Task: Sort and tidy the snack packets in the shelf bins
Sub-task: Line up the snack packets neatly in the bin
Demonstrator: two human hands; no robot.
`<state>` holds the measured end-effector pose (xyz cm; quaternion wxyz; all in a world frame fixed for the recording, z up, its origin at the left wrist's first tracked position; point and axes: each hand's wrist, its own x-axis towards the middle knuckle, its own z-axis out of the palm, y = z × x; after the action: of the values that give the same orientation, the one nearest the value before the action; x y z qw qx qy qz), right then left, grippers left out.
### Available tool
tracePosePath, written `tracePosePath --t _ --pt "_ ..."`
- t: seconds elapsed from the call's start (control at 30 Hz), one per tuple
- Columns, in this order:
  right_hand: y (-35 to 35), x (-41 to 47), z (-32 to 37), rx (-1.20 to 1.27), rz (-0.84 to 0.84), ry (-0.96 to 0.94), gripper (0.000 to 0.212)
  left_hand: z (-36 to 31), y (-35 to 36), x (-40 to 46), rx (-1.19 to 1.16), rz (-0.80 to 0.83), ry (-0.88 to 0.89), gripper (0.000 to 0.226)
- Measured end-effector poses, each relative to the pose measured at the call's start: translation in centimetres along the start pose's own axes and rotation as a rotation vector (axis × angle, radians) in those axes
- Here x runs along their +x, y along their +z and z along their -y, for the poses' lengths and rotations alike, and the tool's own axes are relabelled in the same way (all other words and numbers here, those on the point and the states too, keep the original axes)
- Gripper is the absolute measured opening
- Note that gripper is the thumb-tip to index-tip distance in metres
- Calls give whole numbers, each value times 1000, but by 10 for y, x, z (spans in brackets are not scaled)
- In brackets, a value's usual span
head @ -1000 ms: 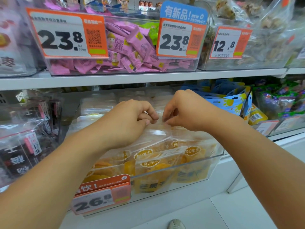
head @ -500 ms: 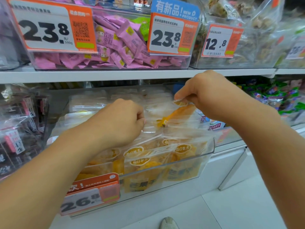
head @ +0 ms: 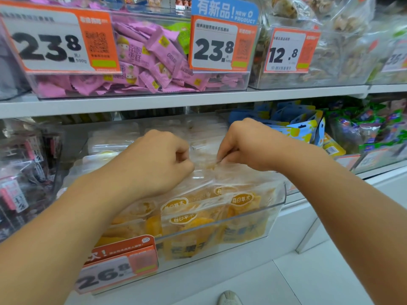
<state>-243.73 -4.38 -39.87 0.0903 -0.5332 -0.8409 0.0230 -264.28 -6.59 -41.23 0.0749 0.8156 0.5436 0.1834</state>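
Note:
A clear plastic bin (head: 273, 208) on the lower shelf holds several clear packets of yellow dried mango (head: 198, 208) standing in rows. My left hand (head: 154, 164) sits curled over the packets' top edges at the bin's middle; whether it grips one is hidden. Just to its right, my right hand (head: 244, 144) pinches the clear top edge of a mango packet (head: 211, 166) between thumb and fingers. The two hands are a short gap apart above the front rows.
Above, a bin of pink packets (head: 141, 69) and a bin of bagged snacks (head: 343, 62) stand with orange price tags. Dark packets (head: 19, 172) hang left; blue pouches (head: 297, 128) and green-purple packets (head: 374, 128) lie right. A price tag (head: 116, 265) fronts the mango bin. A shoe (head: 229, 298) shows below.
My right hand, which had lifted a mango packet up and to the right, has come back down to the bin beside my left hand. My left hand stayed over the packets.

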Motion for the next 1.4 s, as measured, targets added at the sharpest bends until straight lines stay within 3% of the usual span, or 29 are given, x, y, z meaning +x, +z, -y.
tracePosePath --t 0.07,0.23,0.43,0.47,0.53,0.6,0.67,0.87,1.07,1.2,1.4 --pt "-3 -3 -2 68 -8 13 11 -1 -1 -2 4 -27 25 14" --pt "-3 -1 -3 77 -22 67 9 -1 -3 -5 93 -3 39 51" --pt "-7 4 1 -1 150 174 9 11 -1 -8 108 -6 28 31" --pt "-7 2 1 30 160 168 19 11 -1 -9 120 -8 33 32" --pt "-5 -2 1 154 64 184 36 12 0 -8 139 6 34 33" --pt "-4 -3 2 244 -87 178 23 12 1 -6 163 5 48 35" --pt "-2 0 3 186 -111 168 4 12 2 -5 170 9 45 35" --pt "6 9 11 -34 -158 178 32 11 4 -6 243 20 64 42" --pt "10 9 16 -122 -206 123 11 13 9 -4 269 15 94 62" --pt "7 7 20 -139 -91 138 15 14 9 -5 232 24 67 61" --pt "-4 6 16 -316 -66 137 33 13 6 -10 224 50 47 50"
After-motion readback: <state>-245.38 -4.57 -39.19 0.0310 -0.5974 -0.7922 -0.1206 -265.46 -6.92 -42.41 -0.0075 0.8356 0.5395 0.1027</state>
